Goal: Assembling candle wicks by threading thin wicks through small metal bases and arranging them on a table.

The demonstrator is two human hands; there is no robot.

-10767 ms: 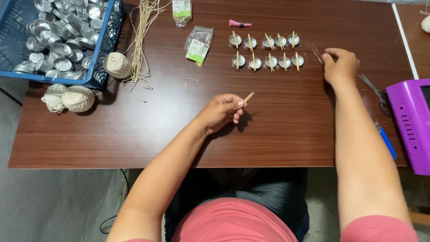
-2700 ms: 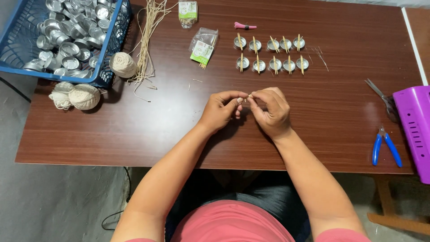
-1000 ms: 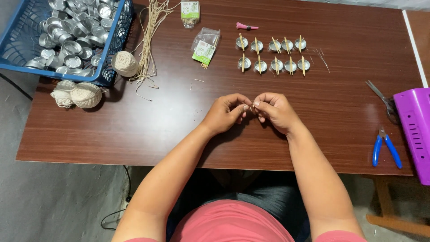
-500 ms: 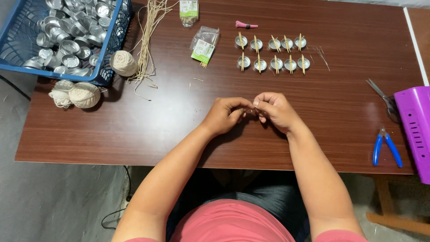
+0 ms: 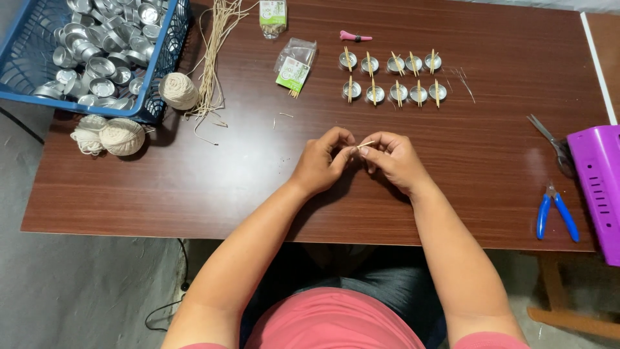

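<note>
At the middle of the dark brown wooden counter [image 5: 194,187] the left hand [image 5: 320,165] and the right hand [image 5: 394,161] meet, fingertips pinched together on a thin pale wooden stick [image 5: 366,143], which lies tilted between them just above the counter surface. Both hands are closed around it with fingers curled.

At twelve o'clock from the hands, well apart, two rows of small round silver metal cups [image 5: 392,79] stand, each with a short stick laid across or standing in it. At eleven o'clock lies a clear plastic packet with a green label [image 5: 294,61], and beyond it a second small packet [image 5: 272,14] and a small pink tool [image 5: 353,36]. A bundle of long tan straw strands [image 5: 213,58] runs toward the far edge at about eleven. At ten o'clock a blue plastic basket [image 5: 19,45] holds many empty silver cups; a cream ball of twine [image 5: 178,90] sits just beside it, with two more twine balls [image 5: 110,134] at nine o'clock. At three o'clock are grey scissors [image 5: 549,142], blue-handled pliers [image 5: 555,210] and a purple plastic box [image 5: 597,187].
</note>
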